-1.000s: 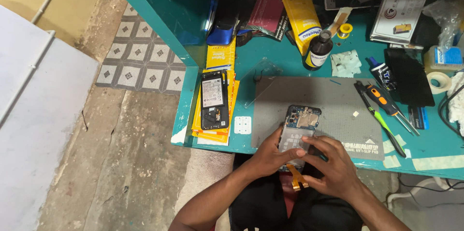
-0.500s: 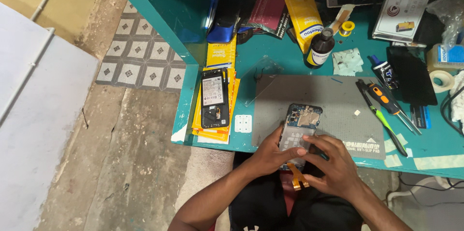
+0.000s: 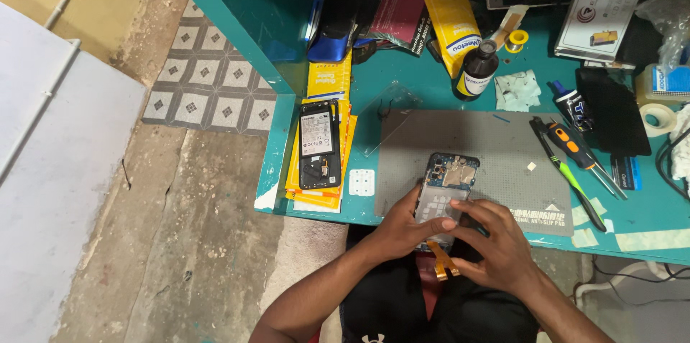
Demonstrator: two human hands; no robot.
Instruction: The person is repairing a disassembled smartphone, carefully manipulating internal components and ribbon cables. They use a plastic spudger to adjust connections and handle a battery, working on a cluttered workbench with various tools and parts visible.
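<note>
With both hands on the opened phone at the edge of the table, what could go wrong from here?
1. The opened phone lies at the near edge of the grey mat, partly over the table edge. If the left hand or right hand loosens its grip, it may fall.
2. The orange flex cable hangs free below the phone and might snag or tear.

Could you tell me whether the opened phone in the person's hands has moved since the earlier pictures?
No. The opened phone lies at the same spot near the front edge of the grey mat, with the left hand and right hand on it as before.
</note>
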